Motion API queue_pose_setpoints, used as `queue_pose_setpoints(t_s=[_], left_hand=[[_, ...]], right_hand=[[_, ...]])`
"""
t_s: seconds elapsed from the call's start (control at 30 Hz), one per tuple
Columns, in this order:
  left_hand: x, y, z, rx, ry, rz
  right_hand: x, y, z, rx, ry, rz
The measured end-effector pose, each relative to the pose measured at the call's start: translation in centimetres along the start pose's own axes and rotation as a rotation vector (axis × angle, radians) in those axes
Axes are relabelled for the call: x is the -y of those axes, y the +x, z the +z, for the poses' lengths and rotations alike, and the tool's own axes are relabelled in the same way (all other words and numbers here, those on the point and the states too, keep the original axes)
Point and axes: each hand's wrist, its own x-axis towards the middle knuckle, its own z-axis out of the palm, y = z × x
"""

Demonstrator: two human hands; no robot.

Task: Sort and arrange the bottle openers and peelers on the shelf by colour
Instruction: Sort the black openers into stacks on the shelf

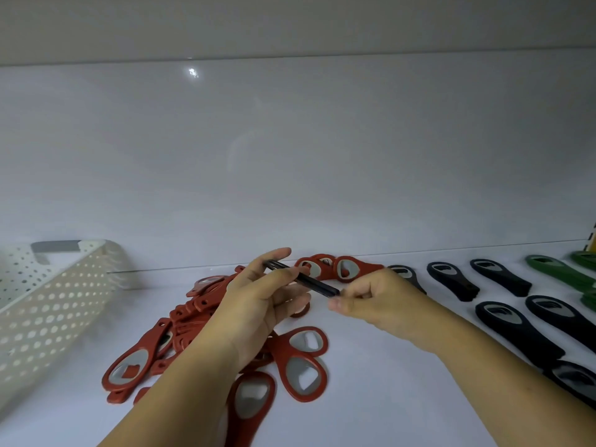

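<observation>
Nearest on the white shelf, a loose pile of red openers is spread beneath both forearms. Above it, one black opener is held edge-on: its left end is gripped by the curled fingers of the left hand, its right end pinched by the right hand. Rightward, further black openers are laid in rows, green openers beyond. A perforated basket is set far left.
</observation>
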Motion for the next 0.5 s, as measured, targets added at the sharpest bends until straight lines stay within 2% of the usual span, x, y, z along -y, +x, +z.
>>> queue_pose_setpoints(t_s=[0.17,0.33,0.5], left_hand=[[-0.3,-0.5,0.4,0.052,0.051,0.01],[-0.3,-0.5,0.4,0.07,0.061,-0.021],[-0.1,-0.8,0.6,0.14,0.164,-0.01]], right_hand=[[-0.4,0.0,-0.6,0.163,-0.019,0.1],[-0.6,-0.4,-1.2,0.284,0.105,0.129],[-0.7,-0.1,-0.6,0.282,0.077,0.112]])
